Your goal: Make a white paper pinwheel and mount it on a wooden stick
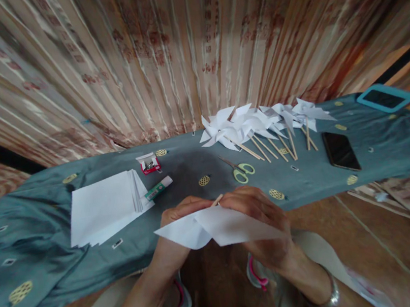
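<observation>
Both my hands meet at a white paper pinwheel (231, 224) held just over the front edge of the table. A wooden stick (217, 200) pokes out behind its top, between my fingers. My left hand (178, 219) is closed on the pinwheel's left side, its fingers partly behind the paper. My right hand (262, 211) closes around the pinwheel from the right, close to the stick's tip. The paper hides most of the fingertips.
Finished pinwheels (247, 124) on sticks lie along the back. Green-handled scissors (244, 172), a glue stick (158, 188), a small red box (148, 164) and a stack of white paper (101, 207) are nearer. A phone (341, 151) and blue-framed device (385, 97) lie right.
</observation>
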A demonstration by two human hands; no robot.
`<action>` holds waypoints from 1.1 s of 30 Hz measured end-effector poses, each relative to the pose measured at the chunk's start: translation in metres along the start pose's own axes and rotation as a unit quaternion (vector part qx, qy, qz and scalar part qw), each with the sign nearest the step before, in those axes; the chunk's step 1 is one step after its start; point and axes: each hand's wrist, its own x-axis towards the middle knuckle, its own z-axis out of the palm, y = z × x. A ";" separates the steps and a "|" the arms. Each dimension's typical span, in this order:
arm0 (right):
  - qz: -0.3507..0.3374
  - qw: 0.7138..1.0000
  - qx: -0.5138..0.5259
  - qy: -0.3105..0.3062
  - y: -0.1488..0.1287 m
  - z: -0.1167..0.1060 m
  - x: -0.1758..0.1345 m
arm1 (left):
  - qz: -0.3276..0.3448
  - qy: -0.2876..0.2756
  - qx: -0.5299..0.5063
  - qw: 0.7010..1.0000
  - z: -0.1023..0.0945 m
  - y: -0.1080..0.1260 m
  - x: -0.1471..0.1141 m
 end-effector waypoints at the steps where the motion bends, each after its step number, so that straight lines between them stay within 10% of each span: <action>1: 0.018 1.000 0.007 0.001 0.001 0.002 0.000 | -0.003 0.010 -0.001 1.000 0.001 0.001 -0.001; 12: 0.354 0.923 0.142 -0.041 0.017 0.033 -0.006 | 0.067 0.028 0.175 0.982 -0.014 -0.031 0.005; 33: 0.444 0.857 0.204 -0.165 0.050 0.074 -0.030 | -0.031 0.079 0.155 0.984 -0.019 -0.058 -0.002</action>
